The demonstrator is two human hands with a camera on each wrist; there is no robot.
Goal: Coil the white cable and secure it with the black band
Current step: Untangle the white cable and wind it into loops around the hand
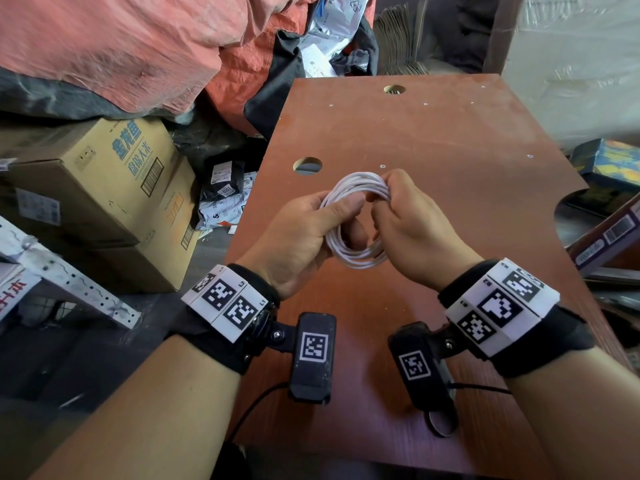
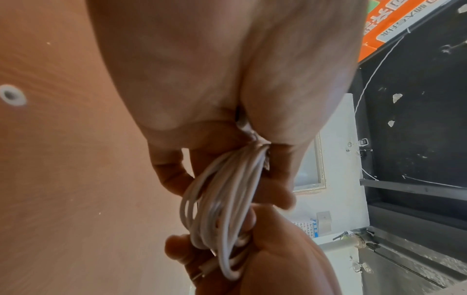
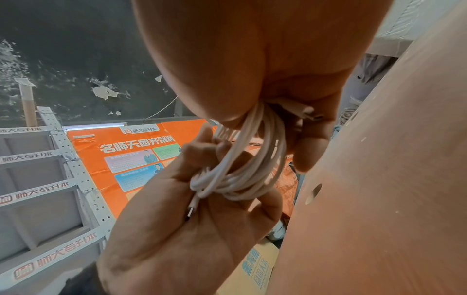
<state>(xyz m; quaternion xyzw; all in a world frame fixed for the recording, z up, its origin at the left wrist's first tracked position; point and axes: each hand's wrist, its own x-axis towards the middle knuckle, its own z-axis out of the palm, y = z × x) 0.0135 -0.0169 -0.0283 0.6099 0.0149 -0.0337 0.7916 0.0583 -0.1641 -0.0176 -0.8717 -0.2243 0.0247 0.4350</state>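
Spanning both hands, white cable (image 1: 353, 216) coil, left grip (image 1: 304, 233) and right grip (image 1: 408, 223) clamped on opposite sides.

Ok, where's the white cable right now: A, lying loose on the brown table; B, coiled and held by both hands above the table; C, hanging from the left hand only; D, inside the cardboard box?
B: the white cable is a coil, gripped by the left hand and the right hand above the table.

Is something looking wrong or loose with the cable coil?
One thing: a plug end sticks out of the cable coil over the left hand's palm. The black band is not seen.
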